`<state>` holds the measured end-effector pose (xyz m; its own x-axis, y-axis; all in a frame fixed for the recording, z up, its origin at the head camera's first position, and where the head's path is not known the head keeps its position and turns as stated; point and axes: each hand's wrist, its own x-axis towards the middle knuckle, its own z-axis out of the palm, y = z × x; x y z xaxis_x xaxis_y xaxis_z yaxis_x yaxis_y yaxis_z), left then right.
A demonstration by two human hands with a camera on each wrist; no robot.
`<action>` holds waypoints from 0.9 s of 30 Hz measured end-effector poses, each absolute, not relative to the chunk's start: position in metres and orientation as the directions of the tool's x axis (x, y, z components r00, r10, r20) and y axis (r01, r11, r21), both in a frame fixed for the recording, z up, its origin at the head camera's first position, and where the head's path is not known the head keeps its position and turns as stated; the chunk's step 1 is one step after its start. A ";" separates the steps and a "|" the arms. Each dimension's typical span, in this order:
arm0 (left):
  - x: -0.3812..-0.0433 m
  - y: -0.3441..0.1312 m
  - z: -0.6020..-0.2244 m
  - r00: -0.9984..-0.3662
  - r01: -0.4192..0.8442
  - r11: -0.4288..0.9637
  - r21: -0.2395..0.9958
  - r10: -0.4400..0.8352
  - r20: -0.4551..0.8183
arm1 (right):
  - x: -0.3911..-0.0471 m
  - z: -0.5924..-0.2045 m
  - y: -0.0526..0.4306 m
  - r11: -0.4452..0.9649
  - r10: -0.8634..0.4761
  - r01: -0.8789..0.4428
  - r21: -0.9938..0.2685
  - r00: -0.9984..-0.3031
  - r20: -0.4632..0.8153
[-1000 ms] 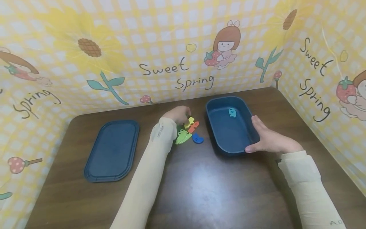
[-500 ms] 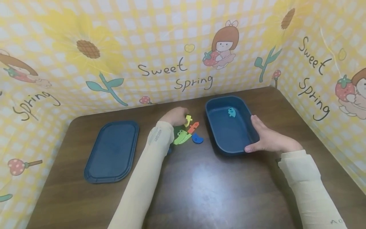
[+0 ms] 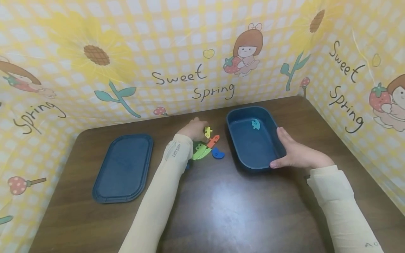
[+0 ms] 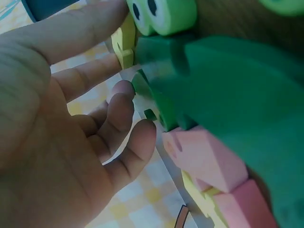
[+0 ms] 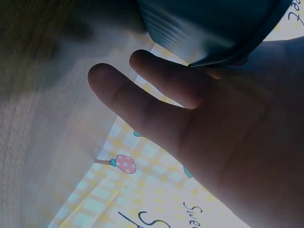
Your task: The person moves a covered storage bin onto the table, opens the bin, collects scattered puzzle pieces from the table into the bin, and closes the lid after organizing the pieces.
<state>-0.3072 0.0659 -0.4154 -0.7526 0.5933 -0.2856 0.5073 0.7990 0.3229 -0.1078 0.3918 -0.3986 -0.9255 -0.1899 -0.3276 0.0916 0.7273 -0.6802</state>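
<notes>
At the middle back of the table, my left hand (image 3: 193, 129) pinches a small yellow puzzle piece (image 3: 207, 132) between thumb and index finger. Its other fingers are loosely bent in the left wrist view, near a dark green piece (image 4: 237, 90) and a pink piece (image 4: 204, 152). An orange piece (image 3: 213, 141), a light green piece with frog-like eyes (image 3: 201, 152) and a blue piece (image 3: 217, 153) lie beside that hand. My right hand (image 3: 297, 153) rests spread against the right side of a dark blue box (image 3: 256, 147), fingers straight. A teal piece (image 3: 255, 124) lies inside the box.
A dark blue lid (image 3: 123, 168) lies flat on the left of the brown wooden table (image 3: 227, 214). Part of another blue piece (image 3: 188, 166) shows beside the left sleeve. A yellow checked cloth (image 3: 177, 42) stands behind and along the sides.
The yellow piece has turned and shifted slightly up and left with my left hand, away from the orange piece. My right hand and the box keep their place.
</notes>
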 end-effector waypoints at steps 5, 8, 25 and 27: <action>-0.308 0.066 -0.418 -0.768 0.474 0.811 0.343 0.571 -0.290 | -0.109 -0.399 0.392 0.742 -0.186 0.082 -0.665 -0.928 -0.322; -0.308 0.066 -0.420 -0.768 0.467 0.803 0.370 0.576 -0.280 | -0.108 -0.399 0.392 0.735 -0.187 0.085 -0.673 -0.928 -0.321; -0.314 0.074 -0.412 -0.716 0.561 0.711 0.424 0.674 -0.182 | -0.111 -0.402 0.394 0.756 -0.179 0.088 -0.649 -0.925 -0.334; -0.314 0.074 -0.410 -0.716 0.562 0.710 0.424 0.674 -0.180 | -0.110 -0.401 0.394 0.757 -0.177 0.089 -0.647 -0.926 -0.334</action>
